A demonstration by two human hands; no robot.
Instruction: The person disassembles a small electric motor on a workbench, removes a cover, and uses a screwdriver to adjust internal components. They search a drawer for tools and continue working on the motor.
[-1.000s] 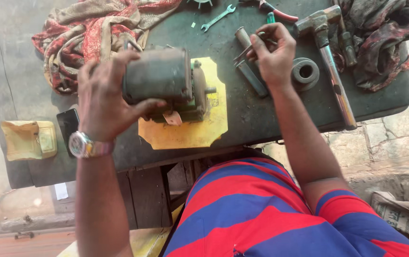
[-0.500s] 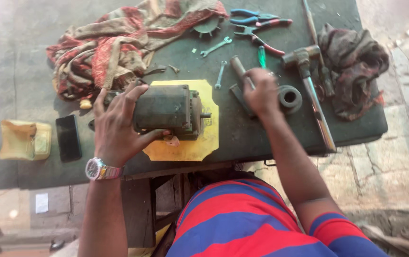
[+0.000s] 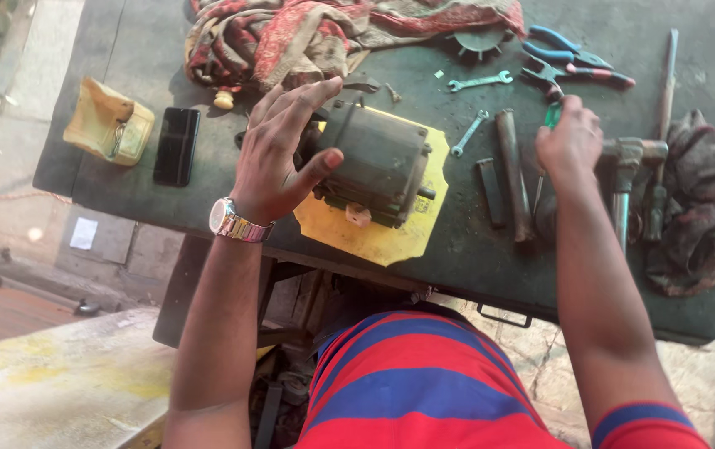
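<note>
A dark green, worn worktable (image 3: 125, 50) fills the upper view, seen from above by a person in a red and blue striped shirt (image 3: 424, 382) standing at its near edge. At the far left, near the table's left edge, lies a crumpled yellow pouch (image 3: 108, 125), and just beside it a flat black phone (image 3: 176, 145), with bare tabletop around both. Behind them, along the far edge, a red patterned cloth (image 3: 291, 37) lies bunched. The left hand (image 3: 278, 154), with a silver wristwatch (image 3: 237, 223) on the wrist, rests open with fingers spread over the left end of a dark grey, grimy cylindrical motor body (image 3: 378, 162), the thumb pressed against its near side. The motor body lies on its side on a flat yellow plate with cut corners (image 3: 374, 241), whose near corner comes close to the table's near edge. To the right of the plate there is a strip of open table holding a small silver spanner (image 3: 468, 133), a second silver spanner (image 3: 480, 81) farther back, a short dark flat bar (image 3: 490, 191) and a long rusty metal rod (image 3: 514, 175), lying near one another. The right hand (image 3: 572, 141) is closed around a green-handled screwdriver (image 3: 552, 115), its shaft pointing down toward the near edge. Behind it lie blue-handled pliers (image 3: 569, 46). Right of the hand rests a metal hammer (image 3: 623, 179), then a dark crumpled rag (image 3: 702, 199) near the right edge.
</note>
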